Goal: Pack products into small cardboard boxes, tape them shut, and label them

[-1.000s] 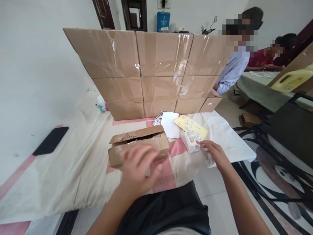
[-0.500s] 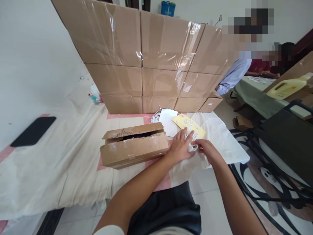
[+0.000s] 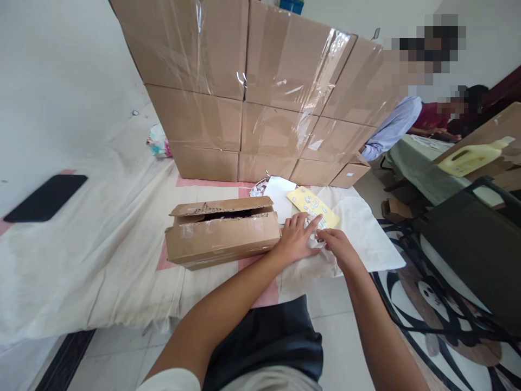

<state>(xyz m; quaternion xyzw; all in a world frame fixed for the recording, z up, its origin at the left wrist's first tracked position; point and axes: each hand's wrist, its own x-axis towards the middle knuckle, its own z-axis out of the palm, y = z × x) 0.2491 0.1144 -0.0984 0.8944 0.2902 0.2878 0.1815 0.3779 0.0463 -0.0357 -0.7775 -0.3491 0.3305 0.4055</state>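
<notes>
On the cloth-covered table, my left hand (image 3: 298,239) curves around a small, crumpled-looking white holder (image 3: 315,242), its thumb and forefinger against either side. My right hand (image 3: 334,242) is closed, its fingertips pinched together at the holder's opening; whatever they pinch is too small to make out. Something dark shows inside the opening. Just beyond my fingers lies a yellow sheet (image 3: 303,202) dotted with several small white pieces. A white sheet of paper (image 3: 280,198) is to its left, beside a little heap of white scraps (image 3: 258,189).
A cardboard box (image 3: 223,239) with its flap partly raised sits left of my hands. Taped, stacked cartons (image 3: 280,125) wall off the back. A black phone-like slab (image 3: 46,198) lies far left. A dark chair (image 3: 468,250) stands right; two people are beyond.
My right fingertips have moved slightly left, over the holder's opening, which is now more covered. My left hand stays around it. The whole view has shifted a little.
</notes>
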